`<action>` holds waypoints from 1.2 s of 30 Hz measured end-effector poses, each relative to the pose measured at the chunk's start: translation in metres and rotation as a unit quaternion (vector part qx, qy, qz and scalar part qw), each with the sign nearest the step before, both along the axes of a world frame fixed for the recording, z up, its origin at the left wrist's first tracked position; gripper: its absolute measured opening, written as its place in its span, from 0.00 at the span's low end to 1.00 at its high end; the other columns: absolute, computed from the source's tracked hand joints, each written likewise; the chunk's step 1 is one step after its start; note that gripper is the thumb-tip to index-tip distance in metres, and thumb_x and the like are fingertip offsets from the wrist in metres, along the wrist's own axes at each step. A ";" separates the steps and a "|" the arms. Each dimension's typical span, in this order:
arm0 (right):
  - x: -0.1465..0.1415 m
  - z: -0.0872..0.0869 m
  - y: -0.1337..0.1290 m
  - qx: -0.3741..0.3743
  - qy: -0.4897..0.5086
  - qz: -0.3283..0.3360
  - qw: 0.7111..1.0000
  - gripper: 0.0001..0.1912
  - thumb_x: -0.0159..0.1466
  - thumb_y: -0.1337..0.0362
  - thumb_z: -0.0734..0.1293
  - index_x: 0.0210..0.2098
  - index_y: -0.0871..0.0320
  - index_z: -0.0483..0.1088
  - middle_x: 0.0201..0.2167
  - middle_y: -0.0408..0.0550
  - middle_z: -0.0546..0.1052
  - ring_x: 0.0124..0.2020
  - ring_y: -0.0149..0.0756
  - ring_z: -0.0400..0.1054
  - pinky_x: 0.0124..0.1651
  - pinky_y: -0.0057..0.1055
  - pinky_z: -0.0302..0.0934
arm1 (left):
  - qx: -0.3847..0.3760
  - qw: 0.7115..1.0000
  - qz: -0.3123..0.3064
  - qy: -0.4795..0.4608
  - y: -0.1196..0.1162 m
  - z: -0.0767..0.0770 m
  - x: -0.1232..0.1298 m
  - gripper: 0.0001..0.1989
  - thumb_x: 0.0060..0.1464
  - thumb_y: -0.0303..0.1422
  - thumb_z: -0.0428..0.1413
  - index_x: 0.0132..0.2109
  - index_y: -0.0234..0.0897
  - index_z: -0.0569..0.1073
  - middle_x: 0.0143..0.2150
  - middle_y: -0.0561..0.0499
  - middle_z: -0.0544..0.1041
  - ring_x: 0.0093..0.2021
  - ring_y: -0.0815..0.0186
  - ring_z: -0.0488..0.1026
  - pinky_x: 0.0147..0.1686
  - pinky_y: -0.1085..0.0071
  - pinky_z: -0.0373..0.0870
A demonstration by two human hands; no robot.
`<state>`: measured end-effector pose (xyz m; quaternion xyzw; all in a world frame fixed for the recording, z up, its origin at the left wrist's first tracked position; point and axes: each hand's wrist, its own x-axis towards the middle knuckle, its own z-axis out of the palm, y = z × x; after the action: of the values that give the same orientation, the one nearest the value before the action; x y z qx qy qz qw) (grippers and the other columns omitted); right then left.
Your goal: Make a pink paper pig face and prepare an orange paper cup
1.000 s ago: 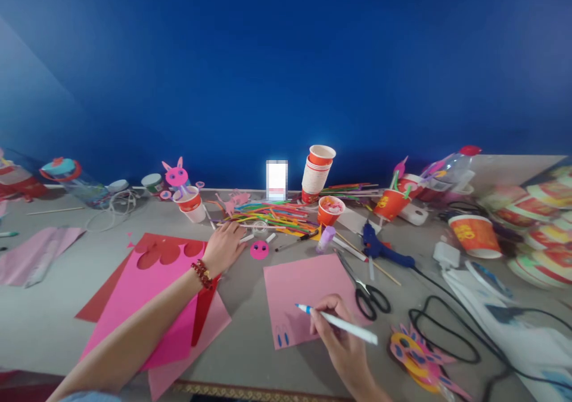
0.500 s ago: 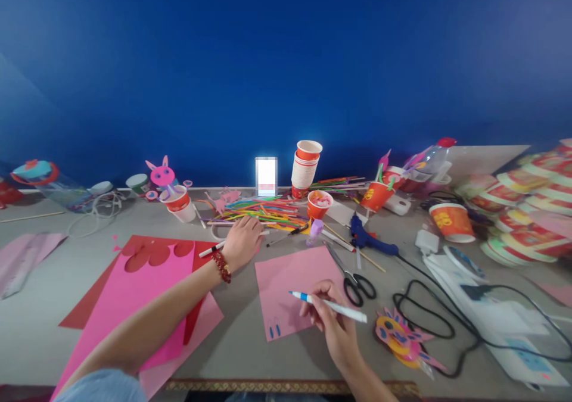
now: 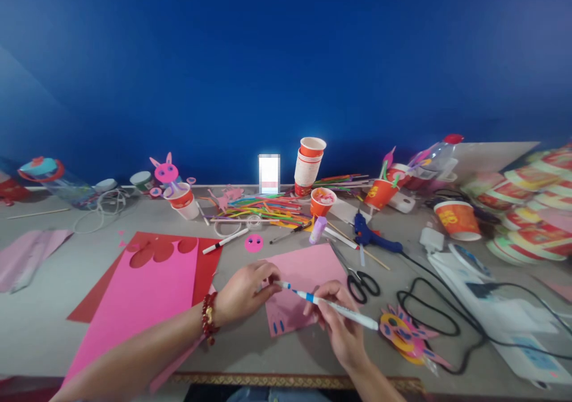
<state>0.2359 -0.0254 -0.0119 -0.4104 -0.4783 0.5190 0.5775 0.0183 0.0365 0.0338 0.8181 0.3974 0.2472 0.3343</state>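
In the head view, my left hand [image 3: 245,293] pinches a small marker cap [image 3: 282,284] with a blue end. My right hand [image 3: 342,324] holds a white and blue marker [image 3: 351,313], its uncapped tip pointing left at the cap, with a small gap between them. Both hands are over a light pink sheet [image 3: 308,265]. Near the sheet's lower left corner are two narrow ears drawn in pink and blue [image 3: 278,326]. A pink disc with two eyes [image 3: 254,243] lies behind my left hand.
Black-handled scissors [image 3: 363,286] lie right of the sheet, beside a blue glue gun [image 3: 375,238] and its cord. Pink and red paper [image 3: 152,307] spreads out on the left. Colourful pipe cleaners [image 3: 263,208], paper cups [image 3: 308,167] and a power strip [image 3: 487,307] surround the work area.
My left hand has come back from near the pipe cleaners to the marker tip, now with the cap in its fingers. The pink disc has come into view. The right hand stays about where it was.
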 end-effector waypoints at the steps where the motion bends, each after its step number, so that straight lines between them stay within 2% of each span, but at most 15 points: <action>1: 0.000 -0.001 0.000 0.003 -0.006 0.000 1.000 0.09 0.67 0.58 0.65 0.35 0.56 0.66 0.24 0.43 0.75 0.21 0.27 0.61 0.22 0.22 0.55 | -0.031 0.999 0.008 -0.019 0.000 -0.001 0.000 0.07 0.62 0.35 0.52 0.45 0.39 0.71 0.39 0.50 0.77 0.39 0.64 0.73 0.40 0.70 0.66; 4: 0.002 -0.002 0.000 0.011 -0.022 0.004 1.000 0.08 0.68 0.58 0.64 0.36 0.55 0.66 0.25 0.44 0.76 0.21 0.28 0.61 0.22 0.22 0.55 | -0.148 0.983 0.024 -0.103 -0.001 -0.005 0.004 0.14 0.64 0.35 0.49 0.55 0.41 0.69 0.37 0.50 0.77 0.37 0.65 0.75 0.39 0.70 0.68; 6: 0.002 -0.002 -0.001 0.018 -0.034 0.007 0.999 0.08 0.68 0.58 0.63 0.36 0.55 0.67 0.25 0.44 0.76 0.21 0.29 0.62 0.22 0.23 0.55 | -0.220 0.961 0.019 -0.164 -0.002 -0.008 0.007 0.16 0.64 0.37 0.48 0.56 0.39 0.67 0.35 0.50 0.77 0.37 0.65 0.75 0.39 0.70 0.69; 10: 0.001 0.002 -0.003 0.042 -0.074 0.014 0.996 0.07 0.68 0.59 0.63 0.36 0.55 0.68 0.26 0.45 0.76 0.22 0.30 0.63 0.23 0.24 0.57 | -0.338 0.898 0.026 -0.281 -0.006 -0.009 0.014 0.16 0.60 0.42 0.55 0.48 0.36 0.66 0.32 0.48 0.79 0.32 0.66 0.75 0.34 0.71 0.68; 13: 0.000 0.005 -0.003 0.076 -0.122 0.023 0.989 0.05 0.68 0.61 0.63 0.36 0.55 0.69 0.27 0.45 0.76 0.23 0.31 0.64 0.24 0.25 0.58 | -0.428 0.830 0.064 -0.351 -0.010 -0.006 0.015 0.17 0.55 0.42 0.60 0.42 0.36 0.63 0.32 0.49 0.78 0.30 0.68 0.75 0.32 0.73 0.67; 16: -0.002 0.010 -0.002 0.107 -0.170 0.026 0.979 0.05 0.67 0.63 0.63 0.35 0.55 0.70 0.27 0.45 0.75 0.24 0.33 0.66 0.26 0.27 0.60 | -0.483 0.782 0.088 -0.384 -0.013 -0.003 0.016 0.18 0.52 0.39 0.63 0.39 0.36 0.63 0.33 0.50 0.77 0.29 0.70 0.75 0.31 0.74 0.68; 20: -0.004 0.013 -0.001 0.109 -0.214 -0.001 0.971 0.07 0.67 0.62 0.63 0.34 0.55 0.71 0.26 0.45 0.74 0.24 0.34 0.66 0.27 0.28 0.61 | -0.501 0.768 0.095 -0.388 -0.019 -0.006 0.018 0.19 0.50 0.40 0.64 0.38 0.35 0.64 0.29 0.53 0.75 0.29 0.69 0.75 0.30 0.74 0.68; 23: -0.005 0.012 -0.001 0.104 -0.216 -0.005 0.971 0.07 0.66 0.61 0.63 0.34 0.55 0.71 0.25 0.45 0.73 0.23 0.33 0.65 0.26 0.28 0.61 | -0.488 0.779 0.070 -0.389 -0.023 -0.011 0.022 0.19 0.52 0.42 0.63 0.38 0.36 0.63 0.30 0.51 0.77 0.29 0.68 0.75 0.30 0.75 0.67; 27: -0.005 0.008 -0.002 0.068 -0.174 -0.005 0.982 0.09 0.67 0.59 0.63 0.34 0.55 0.72 0.23 0.43 0.72 0.20 0.31 0.63 0.23 0.27 0.59 | -0.457 0.822 0.009 -0.341 -0.028 -0.016 0.026 0.19 0.56 0.48 0.57 0.38 0.36 0.63 0.24 0.53 0.75 0.21 0.71 0.69 0.23 0.77 0.61; 29: -0.004 0.005 -0.001 0.039 -0.145 0.000 0.989 0.12 0.67 0.57 0.62 0.34 0.55 0.73 0.22 0.42 0.72 0.19 0.31 0.62 0.22 0.27 0.58 | -0.425 0.855 -0.018 -0.295 -0.030 -0.015 0.026 0.20 0.58 0.51 0.52 0.37 0.37 0.63 0.22 0.55 0.72 0.19 0.72 0.65 0.22 0.76 0.60; 33: -0.003 -0.001 0.001 0.026 -0.121 0.021 0.992 0.20 0.68 0.52 0.59 0.37 0.57 0.78 0.22 0.45 0.75 0.19 0.34 0.66 0.23 0.29 0.62 | -0.290 0.941 -0.053 -0.165 -0.038 -0.010 0.029 0.23 0.64 0.51 0.42 0.36 0.36 0.67 0.20 0.56 0.67 0.19 0.72 0.62 0.24 0.76 0.59; 36: -0.001 -0.006 -0.002 0.017 -0.133 0.011 0.991 0.23 0.69 0.51 0.57 0.40 0.56 0.79 0.20 0.45 0.75 0.17 0.35 0.65 0.21 0.30 0.62 | -0.226 0.966 -0.039 -0.122 -0.046 -0.007 0.036 0.24 0.67 0.48 0.36 0.39 0.36 0.68 0.19 0.57 0.63 0.19 0.71 0.60 0.24 0.75 0.59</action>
<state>0.2345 -0.0272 -0.0182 -0.4606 -0.5642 0.4579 0.5098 0.0546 -0.0094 0.0272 0.7001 0.3667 0.2352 0.5657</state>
